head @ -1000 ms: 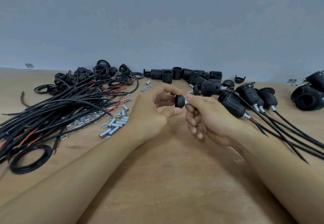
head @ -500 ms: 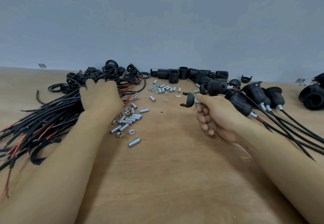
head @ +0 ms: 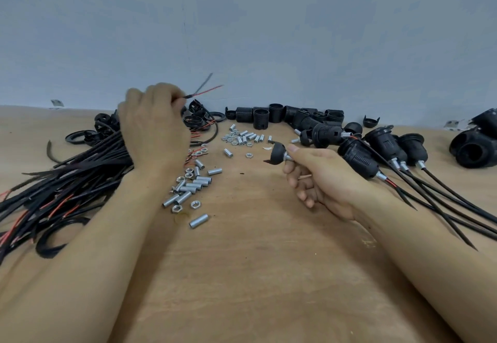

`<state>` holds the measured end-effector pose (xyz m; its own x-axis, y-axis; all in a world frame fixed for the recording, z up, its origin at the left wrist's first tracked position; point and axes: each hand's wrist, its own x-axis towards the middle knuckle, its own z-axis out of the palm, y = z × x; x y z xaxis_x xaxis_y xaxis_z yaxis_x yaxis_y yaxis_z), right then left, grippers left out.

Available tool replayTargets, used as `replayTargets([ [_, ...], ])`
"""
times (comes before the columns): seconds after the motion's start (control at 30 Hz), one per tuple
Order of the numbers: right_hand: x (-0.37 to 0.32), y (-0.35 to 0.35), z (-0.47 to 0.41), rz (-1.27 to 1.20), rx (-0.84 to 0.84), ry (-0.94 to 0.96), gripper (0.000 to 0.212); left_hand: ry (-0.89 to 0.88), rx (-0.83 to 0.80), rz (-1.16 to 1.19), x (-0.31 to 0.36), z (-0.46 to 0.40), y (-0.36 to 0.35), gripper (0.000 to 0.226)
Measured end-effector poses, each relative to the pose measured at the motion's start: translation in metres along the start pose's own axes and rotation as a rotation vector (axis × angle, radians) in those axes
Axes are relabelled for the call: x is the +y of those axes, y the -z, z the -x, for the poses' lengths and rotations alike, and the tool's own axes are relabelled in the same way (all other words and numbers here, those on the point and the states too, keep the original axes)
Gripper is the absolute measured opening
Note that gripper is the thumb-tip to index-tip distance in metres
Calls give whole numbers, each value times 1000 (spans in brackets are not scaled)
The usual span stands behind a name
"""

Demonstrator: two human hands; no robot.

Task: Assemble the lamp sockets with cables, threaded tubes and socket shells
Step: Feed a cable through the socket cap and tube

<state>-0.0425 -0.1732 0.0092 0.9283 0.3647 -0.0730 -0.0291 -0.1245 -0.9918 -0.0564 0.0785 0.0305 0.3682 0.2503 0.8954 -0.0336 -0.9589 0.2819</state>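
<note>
Left hand (head: 153, 125) is up over the far end of the cable bundle (head: 67, 181), fingers curled tight around one cable (head: 200, 92) whose split end, one red strand and one dark, sticks up past the knuckles against the grey wall (head: 269, 33). The cable end is blurred.

Right hand (head: 322, 178) sits to the right of that bundle, above the wooden table (head: 255, 275). Thumb and forefinger pinch the silver threaded tube (head: 288, 157) that pokes out of a small black socket cap (head: 277, 153); the other fingers are loosely curled under the palm. The cap faces left, toward the bundle.

Between the bundle and the right hand lies a scatter of loose threaded tubes and nuts (head: 193, 184), with one tube (head: 199, 221) lying apart on the near side. A second scatter of tubes and nuts (head: 243, 138) lies farther back, nearer the wall.

Beyond the bundle, against the wall, runs a row of black socket shells (head: 269, 114). To the right of the right hand lie finished sockets (head: 376, 149), each with a cable trailing off toward the near right edge. More black shells (head: 476, 146) sit at the far right.
</note>
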Motion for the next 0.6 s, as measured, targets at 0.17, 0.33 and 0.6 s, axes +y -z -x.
replayTargets([
  [0.17,-1,-4,3,-75,-88,-3,27,-624,177,277,53,21,1,21],
  [0.33,-10,3,3,-490,-93,-2,32,-886,-16,541,86,52,-2,21],
  [0.6,-24,31,4,-831,9,82,38,-817,-384,824,88,61,-6,33],
])
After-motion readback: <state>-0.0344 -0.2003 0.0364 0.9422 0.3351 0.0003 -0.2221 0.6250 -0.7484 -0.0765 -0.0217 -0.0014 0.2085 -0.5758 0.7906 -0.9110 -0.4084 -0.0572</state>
